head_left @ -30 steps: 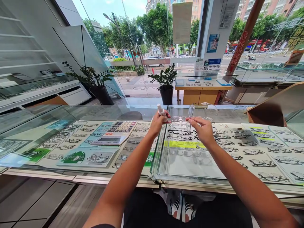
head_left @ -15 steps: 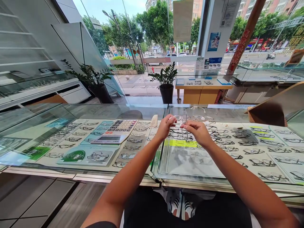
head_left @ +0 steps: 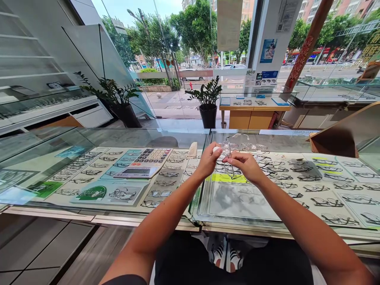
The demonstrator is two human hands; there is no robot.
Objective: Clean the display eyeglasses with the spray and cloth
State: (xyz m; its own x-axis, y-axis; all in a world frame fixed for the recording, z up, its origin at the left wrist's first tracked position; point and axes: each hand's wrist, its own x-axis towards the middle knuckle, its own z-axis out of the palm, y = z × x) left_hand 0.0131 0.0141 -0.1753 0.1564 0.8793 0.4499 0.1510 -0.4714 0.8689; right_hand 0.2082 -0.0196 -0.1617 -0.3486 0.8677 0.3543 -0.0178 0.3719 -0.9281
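Note:
Above the glass counter, my right hand point(head_left: 244, 165) pinches a pair of eyeglasses point(head_left: 228, 171) with thin, light-coloured rims between thumb and fingertips. The frame is held turned on edge, one lens above the other. My left hand point(head_left: 209, 159) is closed just to the left of it, around a small white object with a rounded end point(head_left: 217, 149). Most of that white object is hidden in the fist, so its kind does not show. Both hands are close together, over rows of display eyeglasses point(head_left: 314, 187) under the glass.
A calculator point(head_left: 142, 163) lies on the counter to the left, with a beige cloth-like piece point(head_left: 192, 150) near it. A brown wooden stand point(head_left: 341, 132) rises at the right. Beyond the counter stand a potted plant point(head_left: 208, 114) and a small wooden table point(head_left: 252, 114).
The eyeglasses have turned, so their lenses now face me more. My left hand has rotated slightly and shows more of the white object's rounded end.

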